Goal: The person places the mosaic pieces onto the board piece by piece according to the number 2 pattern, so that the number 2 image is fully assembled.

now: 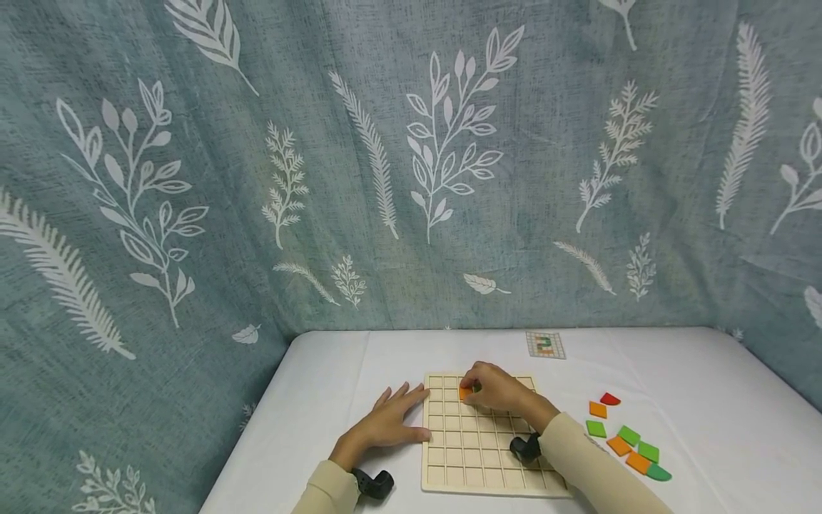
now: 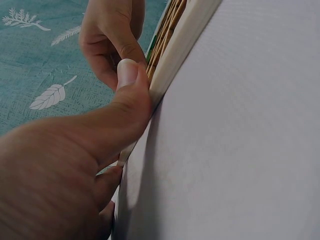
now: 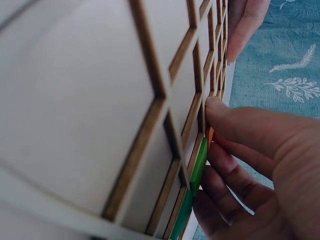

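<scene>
Only sign I can read: a coloured figure (image 1: 544,345) like a 2 on the card (image 1: 532,339) beyond my board (image 1: 454,457).

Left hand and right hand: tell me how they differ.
The left hand is spread, while the right hand has its fingers bent in. The left hand holds no piece; the right hand pinches an orange piece. The left hand touches the left edge of the board; the right hand is over its far rows. Both are bare, each with a beige sleeve and a black device at the wrist.
</scene>
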### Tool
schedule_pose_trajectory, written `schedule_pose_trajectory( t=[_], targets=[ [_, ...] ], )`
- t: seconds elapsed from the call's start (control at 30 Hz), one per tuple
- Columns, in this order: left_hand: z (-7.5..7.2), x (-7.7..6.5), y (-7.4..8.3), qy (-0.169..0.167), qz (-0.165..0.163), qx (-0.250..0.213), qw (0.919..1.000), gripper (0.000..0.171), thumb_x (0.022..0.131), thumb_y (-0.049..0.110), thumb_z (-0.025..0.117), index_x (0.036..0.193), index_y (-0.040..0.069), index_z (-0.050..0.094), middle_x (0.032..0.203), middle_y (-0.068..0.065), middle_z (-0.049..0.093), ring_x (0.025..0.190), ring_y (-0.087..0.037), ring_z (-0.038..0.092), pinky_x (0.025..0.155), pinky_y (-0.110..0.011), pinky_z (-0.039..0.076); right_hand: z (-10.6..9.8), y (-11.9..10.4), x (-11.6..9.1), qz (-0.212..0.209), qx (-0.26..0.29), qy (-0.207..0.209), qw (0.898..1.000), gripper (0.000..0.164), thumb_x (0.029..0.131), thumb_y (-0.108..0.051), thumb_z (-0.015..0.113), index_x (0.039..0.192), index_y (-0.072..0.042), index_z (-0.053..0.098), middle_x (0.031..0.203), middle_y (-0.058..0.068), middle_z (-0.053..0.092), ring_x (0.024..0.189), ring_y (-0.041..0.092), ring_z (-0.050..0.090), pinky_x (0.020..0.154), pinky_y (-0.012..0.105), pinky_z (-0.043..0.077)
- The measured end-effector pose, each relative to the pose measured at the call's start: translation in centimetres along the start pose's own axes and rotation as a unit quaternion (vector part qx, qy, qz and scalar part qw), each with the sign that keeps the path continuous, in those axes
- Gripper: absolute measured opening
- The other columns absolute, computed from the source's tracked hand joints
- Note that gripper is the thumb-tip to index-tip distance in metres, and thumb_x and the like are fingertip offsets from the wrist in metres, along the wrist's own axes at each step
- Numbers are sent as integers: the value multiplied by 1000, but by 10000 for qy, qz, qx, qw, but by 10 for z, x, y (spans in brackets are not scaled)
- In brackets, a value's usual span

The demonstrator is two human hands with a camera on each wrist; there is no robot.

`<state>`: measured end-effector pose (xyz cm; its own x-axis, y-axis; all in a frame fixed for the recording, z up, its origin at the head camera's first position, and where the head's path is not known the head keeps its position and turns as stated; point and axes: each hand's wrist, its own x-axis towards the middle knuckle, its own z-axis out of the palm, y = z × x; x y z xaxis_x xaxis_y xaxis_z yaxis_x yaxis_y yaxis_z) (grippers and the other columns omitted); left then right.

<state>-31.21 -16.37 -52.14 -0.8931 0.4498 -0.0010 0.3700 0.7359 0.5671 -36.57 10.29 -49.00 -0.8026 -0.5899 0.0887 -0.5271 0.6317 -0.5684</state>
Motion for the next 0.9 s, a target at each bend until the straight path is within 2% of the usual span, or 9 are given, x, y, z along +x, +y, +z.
schedule_pose_trajectory(
  t=[0.37,0.47,0.7,0.9],
  targets=[
    [0,-1,2,0,-5,-76,10000,85,84,56,73,153,16,42,163,-6,33,155,-34,20,126,-58,5,-1,4,0,-298,-185,-86,9993,20,87,-11,78,105,-4,73,98,5,63,89,15,57,78,35,54],
    [1,0,1,5,15,-53,10000,86,84,57,72,153,16,42,163,-6,33,155,-34,20,126,-58,5,-3,3,-1,-257,-125,-92,9996,23,87,-12,77,108,-3,72,100,5,62,90,16,57,80,36,53],
    [2,1,-1,27,41,-42,10000,86,84,58,72,153,17,42,163,-6,33,155,-34,20,126,-58,5,-12,-2,-7,-94,117,121,9998,31,91,-16,74,117,-1,68,111,9,65,104,26,63,91,47,55],
    [2,1,-1,58,18,-65,10000,87,82,58,73,153,16,43,163,-6,34,154,-34,21,126,-58,5,-26,-5,-16,-223,4,289,9993,31,91,-16,73,118,0,67,113,12,67,104,29,64,88,44,56]
  ],
)
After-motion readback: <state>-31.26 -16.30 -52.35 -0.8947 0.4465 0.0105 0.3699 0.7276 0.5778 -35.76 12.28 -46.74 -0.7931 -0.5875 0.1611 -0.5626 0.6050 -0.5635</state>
